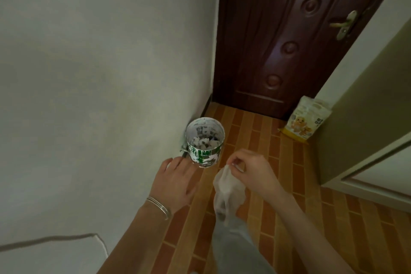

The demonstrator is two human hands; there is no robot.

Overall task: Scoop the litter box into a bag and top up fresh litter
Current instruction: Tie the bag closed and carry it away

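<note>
The thin translucent plastic bag [226, 189] is pinched at its top by the right hand [251, 171], near the green-and-white cylindrical bin [205, 140] — the left hand [175, 182] is spread, empty. If that pinch slackens, scoopings could be spilled.

A dark door [278, 51] (brass handle [343, 23]) ends the brick-patterned floor [255, 140].
</note>
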